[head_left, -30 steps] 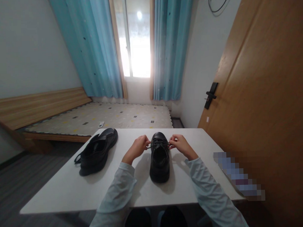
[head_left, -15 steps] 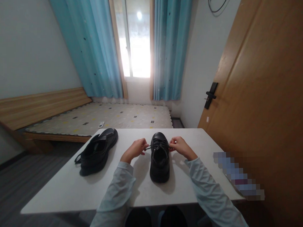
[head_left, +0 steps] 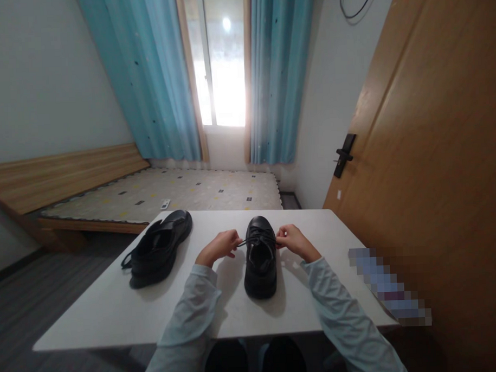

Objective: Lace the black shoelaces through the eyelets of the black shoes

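Observation:
A black lace-up shoe [head_left: 261,280] stands upright on the white table, its toe pointing away from me and its heel towards me. On its left side, my left hand [head_left: 222,246] pinches one end of the dark shoelace [head_left: 243,241], which stretches out sideways from the shoe. My right hand [head_left: 294,241] is closed close against the shoe's right side, pinching the lace there; its fingertips partly hide that end. Laces cross over the front of the shoe. A second black shoe [head_left: 161,251] sits to the left, angled, with a loop standing out at its heel.
The white table [head_left: 114,315] has a blurred-out bluish item [head_left: 388,289] at its right edge. Behind it is a bed with a patterned mattress [head_left: 207,190] and a small white object [head_left: 165,204]. A wooden door [head_left: 429,147] stands at the right.
My left hand has shifted very slightly left and down with the lace in it. The right hand and both shoes look almost the same.

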Demonstrator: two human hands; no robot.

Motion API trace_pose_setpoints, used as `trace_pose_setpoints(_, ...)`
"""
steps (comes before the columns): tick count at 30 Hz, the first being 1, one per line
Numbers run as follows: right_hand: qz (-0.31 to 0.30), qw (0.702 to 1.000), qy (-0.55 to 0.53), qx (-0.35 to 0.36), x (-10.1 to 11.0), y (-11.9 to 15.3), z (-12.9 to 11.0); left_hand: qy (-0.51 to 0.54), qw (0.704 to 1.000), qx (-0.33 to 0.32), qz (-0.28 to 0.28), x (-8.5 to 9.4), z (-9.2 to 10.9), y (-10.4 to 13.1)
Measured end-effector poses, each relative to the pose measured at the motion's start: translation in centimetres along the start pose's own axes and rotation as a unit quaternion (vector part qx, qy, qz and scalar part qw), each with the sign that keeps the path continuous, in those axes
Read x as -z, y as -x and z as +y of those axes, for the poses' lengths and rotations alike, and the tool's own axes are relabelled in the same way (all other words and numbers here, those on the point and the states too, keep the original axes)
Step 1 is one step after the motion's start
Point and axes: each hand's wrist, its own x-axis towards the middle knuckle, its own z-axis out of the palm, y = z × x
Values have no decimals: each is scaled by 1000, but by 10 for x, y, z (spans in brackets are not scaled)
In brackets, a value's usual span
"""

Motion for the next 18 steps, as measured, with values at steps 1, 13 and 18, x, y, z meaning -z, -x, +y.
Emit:
trace_pose_setpoints(1,4,1000,8,-2,-1,0,-1,-6,1000,-6,4,-1,0,-1)
trace_pose_setpoints(13,80,996,35,27,-3,0,-12,-90,987,-110,71,-7,1,-8)
trace_pose_setpoints(18,80,988,33,125,0,6,-24,-117,966,-175,147,-8,12,-7)
